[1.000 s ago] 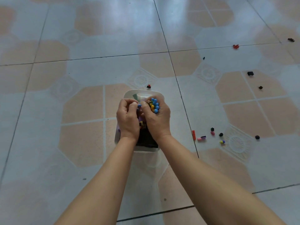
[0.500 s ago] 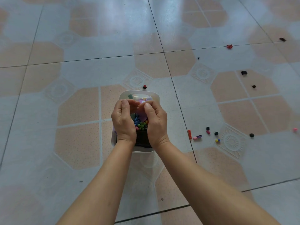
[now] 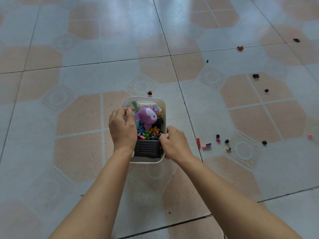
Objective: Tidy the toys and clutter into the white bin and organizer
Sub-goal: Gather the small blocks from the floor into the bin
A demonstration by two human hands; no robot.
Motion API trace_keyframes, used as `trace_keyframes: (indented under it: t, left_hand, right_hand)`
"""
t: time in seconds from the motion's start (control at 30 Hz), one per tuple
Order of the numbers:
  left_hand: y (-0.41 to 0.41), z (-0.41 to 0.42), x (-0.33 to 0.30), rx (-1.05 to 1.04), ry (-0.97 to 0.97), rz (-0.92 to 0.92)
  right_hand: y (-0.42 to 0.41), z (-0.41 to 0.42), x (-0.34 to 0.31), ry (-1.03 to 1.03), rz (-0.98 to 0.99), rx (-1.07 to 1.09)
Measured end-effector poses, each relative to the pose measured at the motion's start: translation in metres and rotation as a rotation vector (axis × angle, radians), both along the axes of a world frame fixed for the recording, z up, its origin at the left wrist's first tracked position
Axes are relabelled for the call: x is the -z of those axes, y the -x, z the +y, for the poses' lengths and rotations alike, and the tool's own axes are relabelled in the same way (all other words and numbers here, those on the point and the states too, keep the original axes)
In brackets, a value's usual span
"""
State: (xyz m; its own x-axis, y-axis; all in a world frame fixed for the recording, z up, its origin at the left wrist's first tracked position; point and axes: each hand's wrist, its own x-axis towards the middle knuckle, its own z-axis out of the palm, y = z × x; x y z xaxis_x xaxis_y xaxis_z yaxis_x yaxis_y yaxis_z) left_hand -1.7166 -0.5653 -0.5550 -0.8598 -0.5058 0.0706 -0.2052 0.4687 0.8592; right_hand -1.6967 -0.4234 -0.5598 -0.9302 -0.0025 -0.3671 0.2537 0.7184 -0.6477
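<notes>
The white bin (image 3: 163, 107) stands on the tiled floor in front of me. Inside lie a purple toy figure (image 3: 147, 116), a teal toy (image 3: 135, 104), a heap of coloured beads (image 3: 146, 134) and a black ridged box (image 3: 147, 149). My left hand (image 3: 122, 129) lies over the bin's left wall with its fingers curled round the rim. My right hand (image 3: 173, 143) grips the right rim, fingertips beside a metal ring (image 3: 153, 135). The bin's left wall is hidden by my left hand.
Small toy pieces lie loose on the floor to the right: a red brick (image 3: 198, 142), a pink and purple piece (image 3: 206, 146), a yellow and blue piece (image 3: 228, 149), several black bits (image 3: 256, 76). A red and black piece (image 3: 149, 93) sits just behind the bin.
The beads and the purple toy left my hands and now lie in the bin. My hands moved apart from above the bin to its left and right rims.
</notes>
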Motion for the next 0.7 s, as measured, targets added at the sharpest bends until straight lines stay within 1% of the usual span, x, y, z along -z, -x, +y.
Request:
trace_keyframes:
  t: [0.03,0.17,0.23,0.33,0.37,0.43,0.53,0.6,0.7]
  left_hand:
    - [0.001,0.0,-0.001,0.005,-0.001,-0.006]
    - [0.011,0.006,-0.016,0.06,-0.115,0.025]
    - [0.023,0.013,-0.031,0.09,-0.18,0.075]
    - [0.048,0.023,-0.049,0.067,-0.298,0.175]
    - [0.059,0.024,-0.048,0.055,-0.33,0.185]
    - [0.078,0.022,-0.037,0.061,-0.341,0.146]
    - [0.099,0.017,-0.01,0.117,-0.229,0.005]
    - [0.11,0.014,0.007,0.207,-0.061,-0.097]
    - [0.126,0.014,0.034,0.41,0.182,-0.199]
  right_hand:
    - [0.0,0.001,0.0,0.011,0.016,-0.008]
    - [0.01,0.011,-0.008,0.055,0.089,0.04]
    - [0.023,0.022,-0.014,0.05,0.105,0.085]
    - [0.05,0.045,-0.024,0.026,0.176,0.169]
    - [0.059,0.053,-0.028,0.012,0.187,0.199]
    - [0.08,0.067,-0.03,-0.022,0.194,0.25]
    - [0.11,0.083,-0.027,-0.018,0.179,0.35]
    - [0.126,0.089,-0.026,-0.002,0.149,0.406]
    - [0.148,0.093,-0.018,0.039,0.101,0.468]
